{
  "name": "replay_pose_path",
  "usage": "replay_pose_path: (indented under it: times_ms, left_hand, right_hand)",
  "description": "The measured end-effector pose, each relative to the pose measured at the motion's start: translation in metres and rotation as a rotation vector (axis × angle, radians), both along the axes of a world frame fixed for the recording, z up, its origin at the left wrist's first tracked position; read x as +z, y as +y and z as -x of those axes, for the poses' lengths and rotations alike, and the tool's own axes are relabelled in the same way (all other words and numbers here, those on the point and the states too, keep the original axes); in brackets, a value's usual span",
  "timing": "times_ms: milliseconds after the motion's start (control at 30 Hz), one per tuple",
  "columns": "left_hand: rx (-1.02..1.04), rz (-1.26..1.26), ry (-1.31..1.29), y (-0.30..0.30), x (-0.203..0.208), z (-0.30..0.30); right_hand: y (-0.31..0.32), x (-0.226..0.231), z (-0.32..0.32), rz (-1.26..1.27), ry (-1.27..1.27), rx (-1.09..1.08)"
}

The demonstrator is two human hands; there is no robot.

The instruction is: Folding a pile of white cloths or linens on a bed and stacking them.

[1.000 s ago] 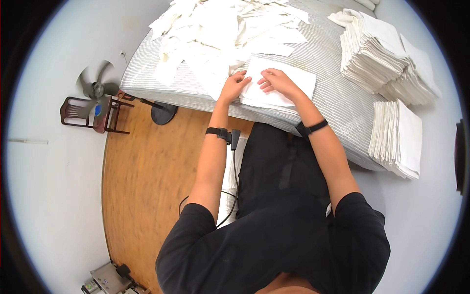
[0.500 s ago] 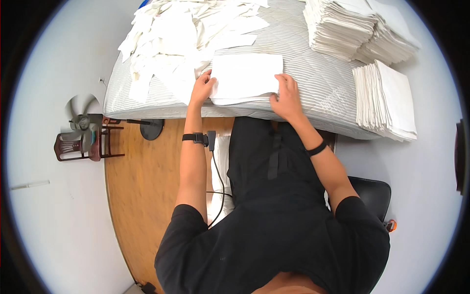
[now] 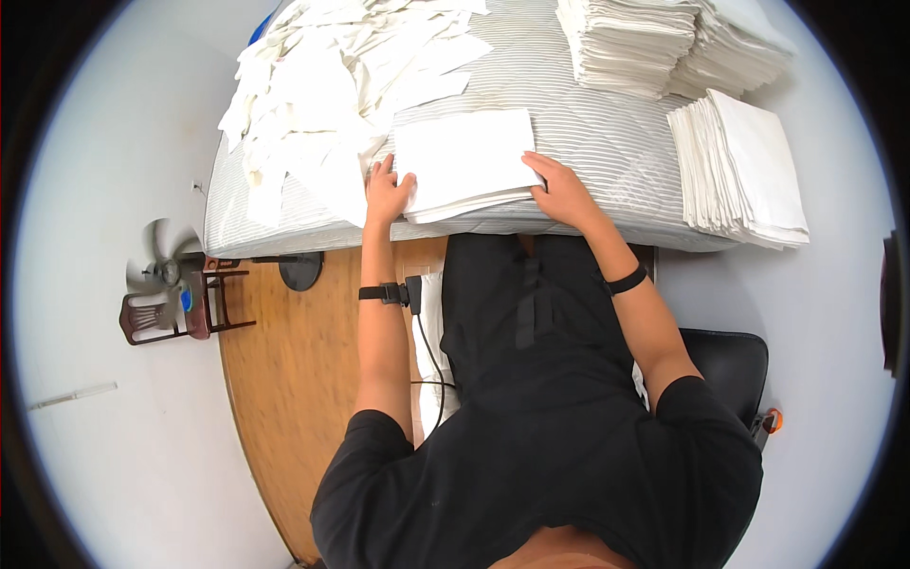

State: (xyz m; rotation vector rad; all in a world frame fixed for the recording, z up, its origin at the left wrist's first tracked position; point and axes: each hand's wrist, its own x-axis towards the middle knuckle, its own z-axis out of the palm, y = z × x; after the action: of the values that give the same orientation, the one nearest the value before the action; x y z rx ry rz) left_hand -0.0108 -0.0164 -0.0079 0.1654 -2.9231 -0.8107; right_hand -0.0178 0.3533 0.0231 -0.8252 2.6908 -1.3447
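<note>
A small stack of folded white cloths point(image 3: 464, 156) lies at the near edge of the striped mattress, its top cloth flat and several layers showing along the front. At its left side is my left hand point(image 3: 387, 194), fingers stretched forward and apart, thumb against the cloth's edge. My right hand point(image 3: 564, 194) rests at the right side, fingertips on the cloth's edge and thumb lower down, spread rather than closed. Left of the stack spreads a loose heap of white cloths point(image 3: 322, 85), close to my left fingers.
Taller stacks of folded white cloths point(image 3: 630, 43) stand at the far right of the mattress point(image 3: 607, 142), with another leaning stack point(image 3: 744, 171) nearer. A fan point(image 3: 166, 270) and a wooden chair point(image 3: 152, 318) are at the left. A black chair point(image 3: 730, 375) is behind my right arm.
The top cloth now lies straighter and flatter over the layers. My right fingers have flattened out along its edge, and my left hand stays at the left side. The view has shifted slightly.
</note>
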Motion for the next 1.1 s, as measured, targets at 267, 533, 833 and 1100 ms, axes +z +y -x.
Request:
replay_pose_path:
  times_ms: [267,533,833,1100]
  left_hand:
    - [0.070,0.024,-0.164,0.031,0.040,-0.030]
    - [-0.174,-0.126,0.291,0.133,0.088,0.006]
    - [-0.661,0.245,0.149,0.203,0.012,0.093]
    - [-0.517,0.258,0.068,0.193,0.019,0.102]
  right_hand:
    - [0.004,-0.011,-0.011,-0.070,0.175,-0.097]
    - [0.011,-0.004,-0.018,-0.046,0.276,-0.228]
    - [0.023,-0.017,-0.021,-0.404,0.414,-0.288]
    - [0.044,-0.009,-0.016,-0.498,0.338,-0.153]
